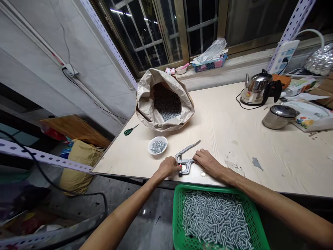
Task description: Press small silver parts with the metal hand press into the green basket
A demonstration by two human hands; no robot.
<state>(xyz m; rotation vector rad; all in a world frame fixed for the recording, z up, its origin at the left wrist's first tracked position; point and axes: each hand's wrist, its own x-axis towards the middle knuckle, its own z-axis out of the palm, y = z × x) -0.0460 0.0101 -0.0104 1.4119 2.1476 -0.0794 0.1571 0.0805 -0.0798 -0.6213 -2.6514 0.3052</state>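
A small metal hand press [185, 160] with a long lever sits near the front edge of the pale table [260, 146]. My left hand [169, 167] is closed in a pinch at the press's jaw, fingertips hidden. My right hand [208, 163] rests on the press's base, fingers curled down over it. A white bowl [157, 145] of small metal pieces stands just behind my left hand. Below the table edge a green basket [179, 215] holds many grey cylindrical pieces.
An open paper sack [164, 100] of dark pieces stands behind the bowl, with green-handled scissors [130, 130] to its left. A steel kettle [257, 91], a lidded pot [279, 116] and packets lie at the right. The window ledge holds a blue basket [209, 64].
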